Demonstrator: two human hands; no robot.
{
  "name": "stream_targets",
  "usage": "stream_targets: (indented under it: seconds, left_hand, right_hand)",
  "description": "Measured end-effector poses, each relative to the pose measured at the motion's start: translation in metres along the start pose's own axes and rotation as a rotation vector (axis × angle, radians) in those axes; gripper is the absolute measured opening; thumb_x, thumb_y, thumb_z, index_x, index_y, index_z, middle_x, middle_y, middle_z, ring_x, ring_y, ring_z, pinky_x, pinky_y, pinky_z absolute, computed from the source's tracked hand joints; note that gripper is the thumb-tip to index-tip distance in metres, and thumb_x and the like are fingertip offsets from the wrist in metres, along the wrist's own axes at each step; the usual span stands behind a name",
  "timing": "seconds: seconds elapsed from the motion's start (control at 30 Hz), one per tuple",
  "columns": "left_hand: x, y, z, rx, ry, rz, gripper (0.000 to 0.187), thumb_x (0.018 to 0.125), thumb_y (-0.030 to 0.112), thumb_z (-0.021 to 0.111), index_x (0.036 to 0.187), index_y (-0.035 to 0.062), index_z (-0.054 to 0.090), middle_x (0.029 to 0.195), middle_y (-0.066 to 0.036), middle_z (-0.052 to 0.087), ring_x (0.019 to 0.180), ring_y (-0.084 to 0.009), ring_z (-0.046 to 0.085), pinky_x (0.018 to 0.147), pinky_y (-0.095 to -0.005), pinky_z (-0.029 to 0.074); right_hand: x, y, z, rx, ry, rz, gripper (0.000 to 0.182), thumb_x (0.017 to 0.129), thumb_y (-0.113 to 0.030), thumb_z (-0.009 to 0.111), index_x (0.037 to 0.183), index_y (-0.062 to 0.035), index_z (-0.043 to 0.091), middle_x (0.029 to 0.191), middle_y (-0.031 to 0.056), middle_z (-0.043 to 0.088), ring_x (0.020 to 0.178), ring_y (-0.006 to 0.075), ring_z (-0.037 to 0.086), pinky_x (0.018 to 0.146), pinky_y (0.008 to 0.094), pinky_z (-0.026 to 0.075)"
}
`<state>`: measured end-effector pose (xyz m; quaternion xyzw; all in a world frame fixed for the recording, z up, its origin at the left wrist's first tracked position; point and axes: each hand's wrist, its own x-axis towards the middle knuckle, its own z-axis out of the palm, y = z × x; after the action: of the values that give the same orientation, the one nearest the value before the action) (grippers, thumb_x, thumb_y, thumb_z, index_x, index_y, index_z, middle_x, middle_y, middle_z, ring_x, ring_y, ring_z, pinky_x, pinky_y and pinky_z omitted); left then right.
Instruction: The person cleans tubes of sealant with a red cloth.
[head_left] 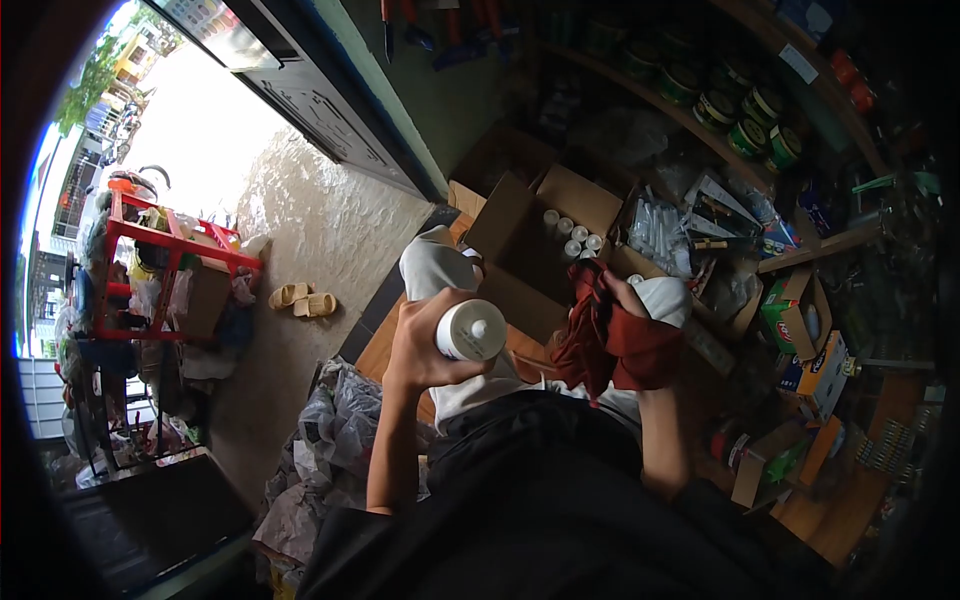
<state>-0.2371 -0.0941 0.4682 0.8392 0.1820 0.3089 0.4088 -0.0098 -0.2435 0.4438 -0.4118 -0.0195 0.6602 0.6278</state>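
A white tube with a small round nozzle [470,330] is held in my left hand [425,340], its capped end facing the camera. My fingers and thumb wrap round it. Dark red cloth [640,350] bunches around my right hand [628,300], whose fingers are partly covered by the folds. Beyond both hands stands an open cardboard box [535,235], with several white-ended tubes [572,232] upright inside it. The tube and the cloth are apart.
Crumpled plastic bags [340,425] lie at the lower left of my legs. Yellow sandals [303,300] rest on the floor near a red rack [170,235]. Shelves with green cans [748,136] stand at the upper right. A green box [790,315] sits at the right.
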Motion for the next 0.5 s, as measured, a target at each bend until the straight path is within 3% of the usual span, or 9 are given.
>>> stream_targets:
  seconds: [0.03,0.17,0.23,0.27,0.4,0.5]
  left_hand:
    - [-0.004,-0.001,0.0,0.005,-0.058,0.014,0.044,0.056,0.019,0.08,0.094,0.0026,0.065,0.079,-0.01,0.068,0.07,-0.0233,0.071,0.069,-0.0323,0.056]
    - [-0.014,0.02,0.002,0.007,-0.137,-0.194,0.047,0.055,0.023,0.082,0.095,0.0035,0.065,0.08,-0.012,0.068,0.07,-0.0267,0.07,0.068,-0.0354,0.054]
    - [-0.029,0.001,0.0,-0.038,-0.181,-0.145,0.047,0.058,0.024,0.083,0.095,0.0025,0.064,0.078,-0.012,0.067,0.069,-0.0281,0.068,0.068,-0.0355,0.053]
    - [-0.033,-0.001,-0.003,-0.051,-0.202,-0.152,0.046,0.058,0.023,0.083,0.095,0.0023,0.064,0.078,-0.012,0.067,0.069,-0.0282,0.067,0.068,-0.0354,0.053]
    - [-0.03,0.03,-0.008,-0.245,-0.228,-0.294,0.04,0.06,0.021,0.08,0.09,0.0009,0.064,0.076,-0.01,0.065,0.071,-0.0219,0.067,0.068,-0.0335,0.052]
    - [-0.041,0.017,-0.003,-0.47,-0.421,-0.361,0.037,0.061,0.017,0.079,0.09,-0.0001,0.064,0.078,-0.009,0.068,0.071,-0.0181,0.066,0.066,-0.0316,0.051]
  right_hand:
    - [0.0,-0.001,0.02,-0.056,-0.053,-0.131,0.026,0.099,-0.018,0.049,0.12,-0.0034,0.052,0.103,0.0074,0.055,0.086,0.018,0.059,0.077,0.0312,0.051]
    - [-0.019,-0.003,0.093,-1.195,-0.22,-0.935,0.035,0.097,-0.03,0.054,0.122,-0.0053,0.05,0.11,0.0117,0.051,0.091,0.0252,0.058,0.074,0.0359,0.054]
    - [-0.01,0.01,0.105,-1.462,-0.265,-1.194,0.041,0.096,-0.037,0.056,0.121,-0.0052,0.05,0.11,0.0113,0.05,0.092,0.0261,0.058,0.073,0.0366,0.055]
    - [-0.001,0.01,0.097,-1.528,-0.362,-1.254,0.055,0.09,-0.043,0.065,0.126,-0.0052,0.048,0.11,0.0129,0.051,0.084,0.0235,0.061,0.072,0.0346,0.052]
    - [-0.001,0.004,0.09,-1.706,-0.663,-1.415,0.043,0.091,-0.043,0.062,0.121,-0.0132,0.055,0.104,0.0043,0.055,0.08,0.0163,0.06,0.059,0.0289,0.051]
    - [-0.001,-0.003,0.088,-1.66,-0.905,-1.477,0.041,0.091,-0.041,0.062,0.122,-0.0155,0.055,0.103,0.0027,0.055,0.075,0.0139,0.059,0.058,0.0277,0.051]
